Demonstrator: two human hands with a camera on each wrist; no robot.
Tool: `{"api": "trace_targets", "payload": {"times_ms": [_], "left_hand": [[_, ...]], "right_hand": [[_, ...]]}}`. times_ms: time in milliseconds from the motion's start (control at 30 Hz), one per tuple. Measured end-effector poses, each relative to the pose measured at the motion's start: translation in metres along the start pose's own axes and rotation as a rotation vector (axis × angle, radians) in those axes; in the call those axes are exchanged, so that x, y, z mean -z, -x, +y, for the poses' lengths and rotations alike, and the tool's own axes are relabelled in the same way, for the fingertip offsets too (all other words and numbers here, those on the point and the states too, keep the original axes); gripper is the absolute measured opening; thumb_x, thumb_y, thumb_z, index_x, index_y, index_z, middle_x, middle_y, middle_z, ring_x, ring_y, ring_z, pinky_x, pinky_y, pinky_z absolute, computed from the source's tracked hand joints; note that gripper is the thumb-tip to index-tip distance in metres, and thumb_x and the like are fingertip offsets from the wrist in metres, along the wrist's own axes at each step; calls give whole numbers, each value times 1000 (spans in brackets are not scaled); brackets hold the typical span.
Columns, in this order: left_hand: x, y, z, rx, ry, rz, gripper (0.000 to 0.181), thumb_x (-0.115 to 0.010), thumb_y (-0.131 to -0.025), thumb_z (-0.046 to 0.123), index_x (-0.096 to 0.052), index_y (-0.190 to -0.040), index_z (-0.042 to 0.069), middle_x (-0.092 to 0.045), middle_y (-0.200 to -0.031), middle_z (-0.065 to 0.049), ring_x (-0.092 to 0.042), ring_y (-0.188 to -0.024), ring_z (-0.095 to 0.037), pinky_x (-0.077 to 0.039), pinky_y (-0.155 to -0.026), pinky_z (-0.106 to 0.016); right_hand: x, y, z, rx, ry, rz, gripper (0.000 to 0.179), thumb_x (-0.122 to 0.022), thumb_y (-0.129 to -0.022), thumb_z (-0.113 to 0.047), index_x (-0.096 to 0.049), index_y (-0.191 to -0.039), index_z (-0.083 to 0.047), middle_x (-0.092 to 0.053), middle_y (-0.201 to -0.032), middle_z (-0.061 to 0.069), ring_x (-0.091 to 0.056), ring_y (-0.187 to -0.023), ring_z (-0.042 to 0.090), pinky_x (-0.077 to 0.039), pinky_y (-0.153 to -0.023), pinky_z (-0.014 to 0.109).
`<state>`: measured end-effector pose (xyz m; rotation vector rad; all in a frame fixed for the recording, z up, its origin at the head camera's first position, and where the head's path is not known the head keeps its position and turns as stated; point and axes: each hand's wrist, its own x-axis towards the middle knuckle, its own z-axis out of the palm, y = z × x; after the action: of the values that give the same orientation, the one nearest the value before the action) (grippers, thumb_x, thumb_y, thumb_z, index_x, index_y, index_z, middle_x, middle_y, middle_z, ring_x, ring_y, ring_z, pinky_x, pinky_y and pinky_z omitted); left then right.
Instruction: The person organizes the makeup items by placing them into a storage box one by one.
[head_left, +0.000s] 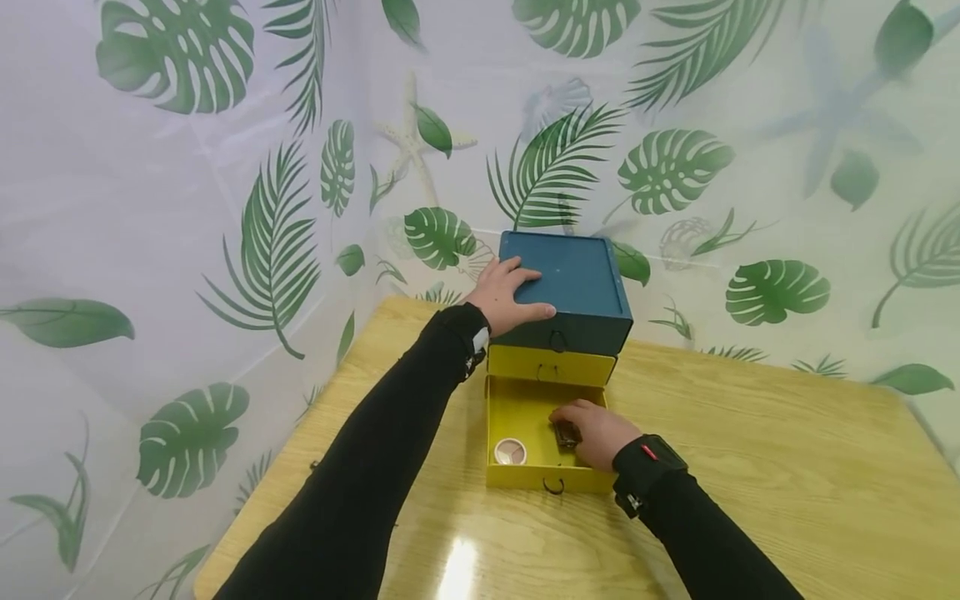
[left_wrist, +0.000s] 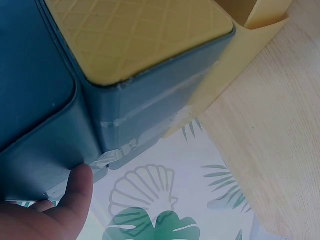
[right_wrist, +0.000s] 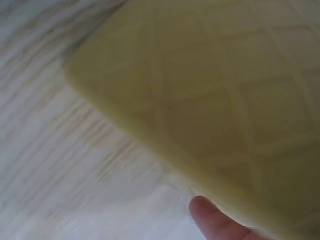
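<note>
A small drawer unit [head_left: 573, 271] with a blue top stands on the table, its lowest yellow drawer [head_left: 525, 477] pulled out. On the unit's top, near the left edge, my left hand [head_left: 510, 300] rests with the fingers spread; its thumb [left_wrist: 80, 192] lies against the blue side in the left wrist view. Inside the pulled-out drawer, my right hand [head_left: 597, 433] holds a small dark rectangular item [head_left: 566, 434], partly covered by the fingers. A round pale case with pinkish sections [head_left: 510, 452] lies in the drawer's front left corner. A fingertip [right_wrist: 202, 207] shows beside a yellow quilted panel in the right wrist view.
Above the pulled-out drawer is another yellow drawer front [head_left: 517, 364], with a dark blue one [head_left: 592, 333] over it. The wooden table [head_left: 750, 450] extends to both sides. Leaf-patterned sheeting [head_left: 675, 100] hangs behind the unit and to the left.
</note>
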<state>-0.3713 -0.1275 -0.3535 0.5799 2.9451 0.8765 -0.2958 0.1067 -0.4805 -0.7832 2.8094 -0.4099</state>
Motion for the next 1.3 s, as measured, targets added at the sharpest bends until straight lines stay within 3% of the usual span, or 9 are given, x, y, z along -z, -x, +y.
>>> {"api": "trace_targets", "payload": {"times_ms": [233,467,600,733,867,1000,1133,1300], "left_hand": [[-1,-1,1,-2,-8,-4,73,-61,-98,57,-37,-159,24,-13,-169,-7,2,-155,-31,-4,-133,-46],[0,-1,-1,-15,-17,3,73,-61,-98,55,-37,-159,22,-14,-169,-9,0,-155,-32,-4,-133,-45],[-2,-3,-3,-12,2,3,74,-62,-98,57,-37,-159,23,-13,-169,-8,1,-155,-31,-3,-133,-45],[-10,-12,-14,-27,45,5,81,-58,-92,70,-38,-158,28,-12,-170,-5,5,-156,-28,0,-133,-43],[-10,-15,-14,-27,53,9,84,-57,-90,73,-39,-158,28,-11,-170,-4,5,-156,-27,1,-132,-41],[-3,-6,-3,-9,23,2,76,-62,-96,59,-38,-158,23,-13,-169,-7,2,-156,-30,-3,-133,-42],[0,-2,3,-2,-10,-13,73,-61,-98,55,-37,-159,22,-13,-169,-8,2,-155,-32,-5,-133,-46],[-1,-1,3,-1,-5,-4,72,-61,-98,56,-38,-158,24,-13,-169,-8,2,-155,-32,-6,-133,-46]], "right_hand": [[0,0,-1,23,50,17,34,-62,-92,3,-75,-117,-14,-64,-123,9,-61,-108,28,-61,-99,51],[2,2,-2,47,37,33,31,-61,-94,-2,-74,-121,-10,-62,-128,15,-61,-112,33,-60,-97,53],[2,8,1,73,20,89,33,-61,-95,-4,-72,-125,-7,-59,-133,19,-58,-119,37,-58,-102,55],[8,27,10,91,-59,199,33,-60,-98,-6,-68,-129,-4,-55,-138,22,-52,-126,42,-54,-106,57],[27,59,27,9,-105,263,35,-62,-99,-12,-63,-133,-6,-52,-136,22,-52,-122,44,-56,-100,57],[39,96,52,-143,-102,178,45,-68,-98,-29,-60,-136,-7,-50,-133,26,-56,-113,46,-61,-85,56],[32,123,77,-248,-94,23,57,-71,-94,-47,-61,-134,-8,-52,-129,28,-59,-108,45,-61,-76,55],[8,136,85,-294,-146,-78,55,-79,-87,-45,-62,-131,-15,-55,-119,19,-59,-92,28,-58,-67,41]]}}
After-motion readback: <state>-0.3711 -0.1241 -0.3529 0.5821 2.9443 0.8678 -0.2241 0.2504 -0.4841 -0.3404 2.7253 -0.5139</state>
